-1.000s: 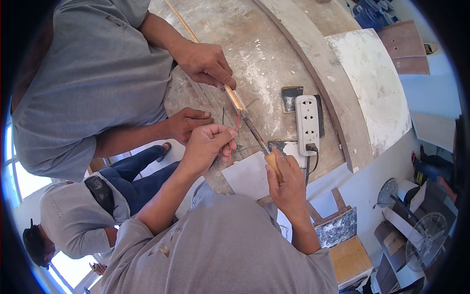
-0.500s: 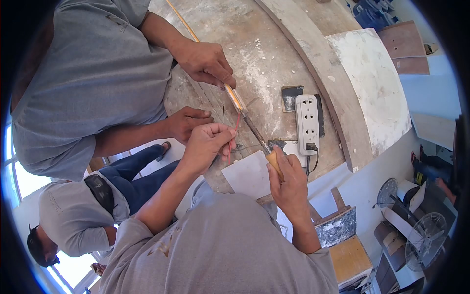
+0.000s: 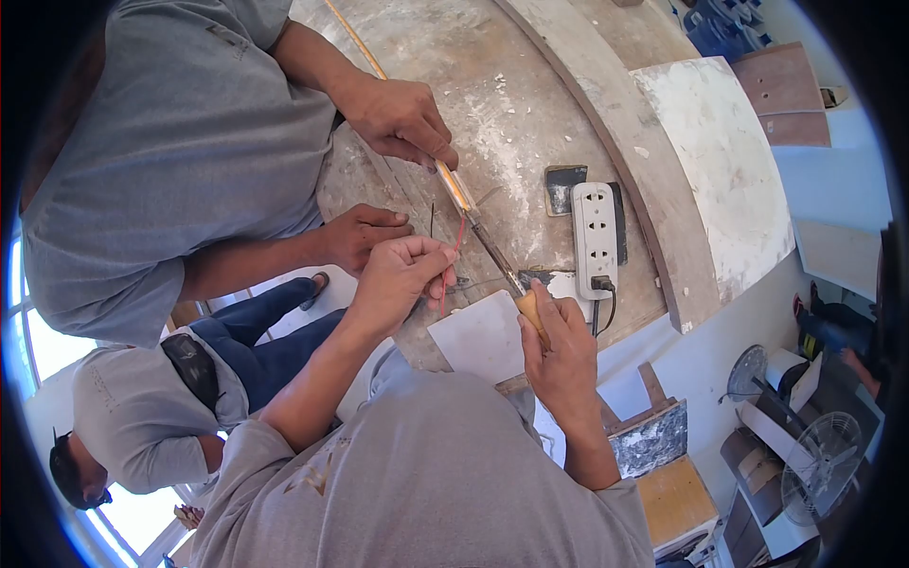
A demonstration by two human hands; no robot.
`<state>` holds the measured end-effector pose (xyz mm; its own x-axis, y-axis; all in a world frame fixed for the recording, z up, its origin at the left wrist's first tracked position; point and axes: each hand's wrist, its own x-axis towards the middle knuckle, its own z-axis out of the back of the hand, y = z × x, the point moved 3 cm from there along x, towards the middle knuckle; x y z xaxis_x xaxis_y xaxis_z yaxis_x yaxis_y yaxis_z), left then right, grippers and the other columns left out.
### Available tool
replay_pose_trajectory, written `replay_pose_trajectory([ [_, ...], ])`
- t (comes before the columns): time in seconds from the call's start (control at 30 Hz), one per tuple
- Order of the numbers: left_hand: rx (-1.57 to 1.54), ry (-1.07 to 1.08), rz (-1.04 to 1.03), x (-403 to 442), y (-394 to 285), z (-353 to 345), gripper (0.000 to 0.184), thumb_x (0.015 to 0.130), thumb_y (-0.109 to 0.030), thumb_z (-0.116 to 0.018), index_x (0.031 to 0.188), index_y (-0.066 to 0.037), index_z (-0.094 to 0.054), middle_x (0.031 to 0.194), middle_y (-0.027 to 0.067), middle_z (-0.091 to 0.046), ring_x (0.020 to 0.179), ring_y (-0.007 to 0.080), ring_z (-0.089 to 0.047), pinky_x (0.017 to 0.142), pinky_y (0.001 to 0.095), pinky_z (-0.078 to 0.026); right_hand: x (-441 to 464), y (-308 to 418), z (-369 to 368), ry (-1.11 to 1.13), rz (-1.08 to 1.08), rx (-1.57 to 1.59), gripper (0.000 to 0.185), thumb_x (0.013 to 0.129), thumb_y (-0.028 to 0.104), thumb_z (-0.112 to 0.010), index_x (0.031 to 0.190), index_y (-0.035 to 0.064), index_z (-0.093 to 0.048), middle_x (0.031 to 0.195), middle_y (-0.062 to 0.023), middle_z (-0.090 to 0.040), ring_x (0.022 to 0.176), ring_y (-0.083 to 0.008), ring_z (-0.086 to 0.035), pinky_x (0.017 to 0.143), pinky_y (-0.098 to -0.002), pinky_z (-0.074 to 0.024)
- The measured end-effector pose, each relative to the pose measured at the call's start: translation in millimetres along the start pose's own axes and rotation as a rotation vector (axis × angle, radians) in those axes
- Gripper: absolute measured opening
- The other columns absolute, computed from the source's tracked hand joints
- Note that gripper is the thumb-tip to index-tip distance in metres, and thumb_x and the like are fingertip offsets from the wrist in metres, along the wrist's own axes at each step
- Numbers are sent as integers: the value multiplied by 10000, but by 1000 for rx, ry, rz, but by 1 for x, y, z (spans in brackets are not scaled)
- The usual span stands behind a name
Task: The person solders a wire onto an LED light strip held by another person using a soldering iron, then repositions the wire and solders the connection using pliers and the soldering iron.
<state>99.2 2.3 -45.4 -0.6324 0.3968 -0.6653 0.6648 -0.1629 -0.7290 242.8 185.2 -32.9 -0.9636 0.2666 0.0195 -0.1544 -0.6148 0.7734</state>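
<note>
My left hand (image 3: 402, 284) pinches a thin red wire (image 3: 460, 237) between thumb and fingers. In my right hand (image 3: 561, 350) is the wooden handle of a soldering iron (image 3: 495, 250). The iron's tip touches or nearly touches the end of a light strip (image 3: 454, 187), where the red wire's upper end also lies. A co-worker's hand (image 3: 402, 121) presses the strip on the worktable (image 3: 530, 123). The co-worker's other hand (image 3: 365, 239) rests just beyond my left hand. A short dark wire (image 3: 432, 221) stands between those hands.
A white power strip (image 3: 595, 237) with a plug in it lies right of the iron. A curved board (image 3: 653, 189) crosses the table's right side. A white sheet (image 3: 478, 336) is at the near edge. Another person (image 3: 151, 417) is at lower left; a fan (image 3: 824, 464) stands lower right.
My right hand and the soldering iron have shifted very slightly right and down. The person at lower left has moved their head a little. My left hand and the co-worker's hands look nearly unchanged.
</note>
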Motion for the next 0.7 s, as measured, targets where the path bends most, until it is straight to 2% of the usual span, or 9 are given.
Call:
replay_pose_trajectory([
  [0.7,-15,-9,-3,0,0,0,170,997,-118,-652,992,51,-666,779,62,-677,584,65,-581,522,209,-483,0,1,0,-16,-1,-25,512,873,41,-740,1368,42,-610,876,-113,-573,672,-268,-624,580,-388,-505],
])
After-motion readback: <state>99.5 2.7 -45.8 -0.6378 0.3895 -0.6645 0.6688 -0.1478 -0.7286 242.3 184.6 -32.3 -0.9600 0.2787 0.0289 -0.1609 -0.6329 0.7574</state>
